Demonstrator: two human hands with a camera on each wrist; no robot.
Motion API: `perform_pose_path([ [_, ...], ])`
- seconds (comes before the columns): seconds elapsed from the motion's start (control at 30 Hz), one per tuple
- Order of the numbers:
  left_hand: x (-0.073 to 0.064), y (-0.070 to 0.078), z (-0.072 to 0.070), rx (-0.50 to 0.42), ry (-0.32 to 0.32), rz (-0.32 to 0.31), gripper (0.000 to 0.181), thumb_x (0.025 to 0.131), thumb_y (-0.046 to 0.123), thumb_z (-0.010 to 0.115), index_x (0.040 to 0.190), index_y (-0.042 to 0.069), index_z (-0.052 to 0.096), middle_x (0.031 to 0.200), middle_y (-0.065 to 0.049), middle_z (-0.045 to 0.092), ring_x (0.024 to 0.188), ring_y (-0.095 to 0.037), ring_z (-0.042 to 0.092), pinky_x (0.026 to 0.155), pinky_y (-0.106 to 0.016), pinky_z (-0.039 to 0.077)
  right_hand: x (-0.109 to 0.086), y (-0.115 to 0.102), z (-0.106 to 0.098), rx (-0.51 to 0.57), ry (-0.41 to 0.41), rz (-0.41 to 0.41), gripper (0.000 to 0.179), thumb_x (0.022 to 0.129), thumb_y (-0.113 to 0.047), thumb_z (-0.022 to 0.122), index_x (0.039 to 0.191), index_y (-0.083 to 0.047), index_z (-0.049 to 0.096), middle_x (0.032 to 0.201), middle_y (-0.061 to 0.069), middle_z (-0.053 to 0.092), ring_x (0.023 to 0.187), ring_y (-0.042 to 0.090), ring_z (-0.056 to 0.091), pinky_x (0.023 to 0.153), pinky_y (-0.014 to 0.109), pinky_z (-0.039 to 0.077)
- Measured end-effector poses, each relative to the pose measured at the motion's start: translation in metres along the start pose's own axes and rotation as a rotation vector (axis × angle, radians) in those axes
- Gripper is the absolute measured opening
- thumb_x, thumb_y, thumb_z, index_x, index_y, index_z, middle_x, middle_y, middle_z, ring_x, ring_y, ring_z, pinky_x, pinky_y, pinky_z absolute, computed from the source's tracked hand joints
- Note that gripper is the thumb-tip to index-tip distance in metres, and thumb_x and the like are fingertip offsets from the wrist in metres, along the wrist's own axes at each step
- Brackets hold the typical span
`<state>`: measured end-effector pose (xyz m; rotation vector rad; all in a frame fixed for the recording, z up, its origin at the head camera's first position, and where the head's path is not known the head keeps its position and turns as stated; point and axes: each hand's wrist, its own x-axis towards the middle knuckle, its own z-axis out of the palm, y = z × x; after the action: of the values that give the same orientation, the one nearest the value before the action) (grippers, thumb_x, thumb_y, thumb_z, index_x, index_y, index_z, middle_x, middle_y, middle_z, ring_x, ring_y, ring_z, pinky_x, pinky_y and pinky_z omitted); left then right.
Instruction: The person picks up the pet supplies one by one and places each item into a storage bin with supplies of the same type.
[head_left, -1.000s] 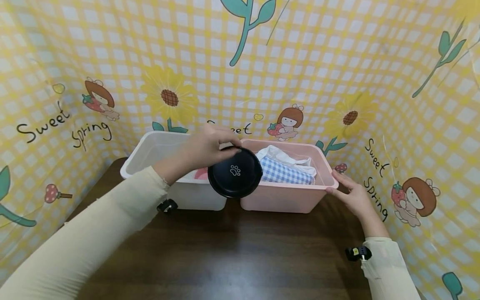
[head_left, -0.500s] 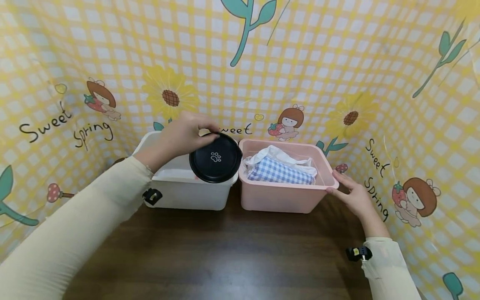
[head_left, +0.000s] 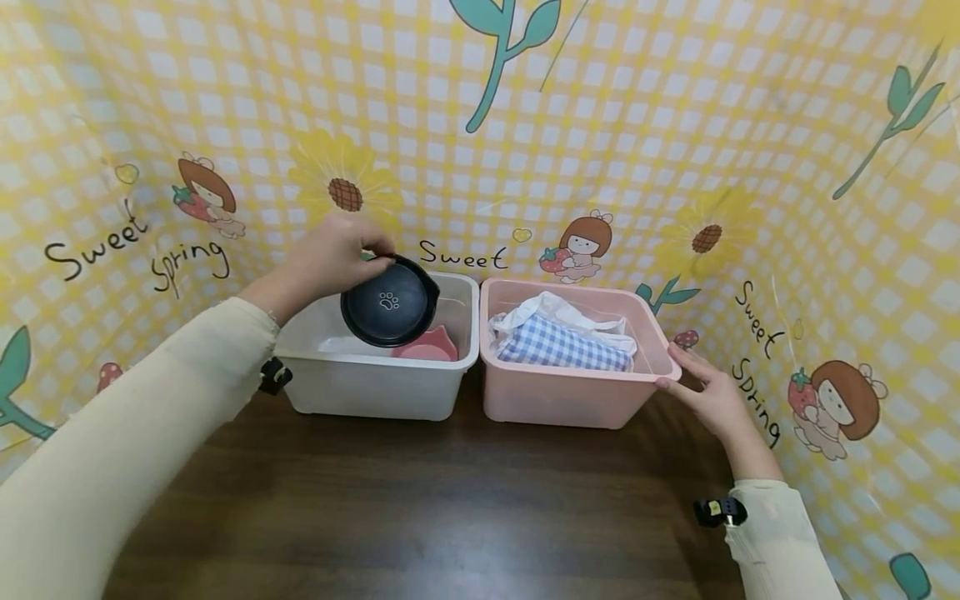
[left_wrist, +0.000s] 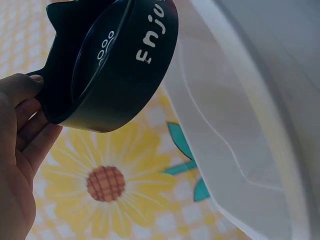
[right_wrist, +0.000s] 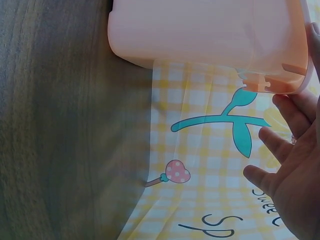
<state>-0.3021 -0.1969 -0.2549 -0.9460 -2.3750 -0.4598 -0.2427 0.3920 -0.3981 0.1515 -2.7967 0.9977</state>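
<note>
In the head view my left hand (head_left: 330,254) pinches the rim of a black pet bowl (head_left: 390,302) with a paw print inside. The bowl hangs tilted over the white bin (head_left: 378,387), its inside facing me. In the left wrist view the thumb (left_wrist: 27,85) lies on the rim, and the bowl (left_wrist: 125,75) shows pointed ear shapes and white lettering. A pink cat-eared bowl (head_left: 429,346) lies inside the white bin. My right hand (head_left: 708,396) touches the front right rim corner of the pink bin (head_left: 566,400); its fingers (right_wrist: 280,142) are spread and nearly straight.
Inside the pink bin lie a blue checked cloth (head_left: 566,343) and a white cloth (head_left: 543,307). Both bins stand side by side on a dark wooden table (head_left: 450,500). A yellow checked cloth (head_left: 420,125) hangs behind and at both sides.
My left hand has carried the black bowl leftward, from the front between the bins to over the white bin, uncovering the pink bowl. My right hand has stayed at the pink bin's corner.
</note>
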Motion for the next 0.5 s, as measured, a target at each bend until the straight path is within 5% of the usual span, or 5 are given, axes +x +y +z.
perform_pose_path([
  [0.5, -0.022, -0.035, 0.010, 0.046, -0.222, -0.194, 0.007, 0.091, 0.009, 0.074, 0.096, 0.007, 0.079, 0.093, -0.008, 0.077, 0.083, -0.023, 0.071, 0.073, -0.043, 0.058, 0.000, 0.001, 0.001, -0.001, 0.007, -0.014, 0.075, 0.092, -0.048, 0.075, 0.156, -0.025, 0.043, 0.164, 0.014, 0.033, 0.151, 0.045, 0.028, 0.114, 0.072, 0.024],
])
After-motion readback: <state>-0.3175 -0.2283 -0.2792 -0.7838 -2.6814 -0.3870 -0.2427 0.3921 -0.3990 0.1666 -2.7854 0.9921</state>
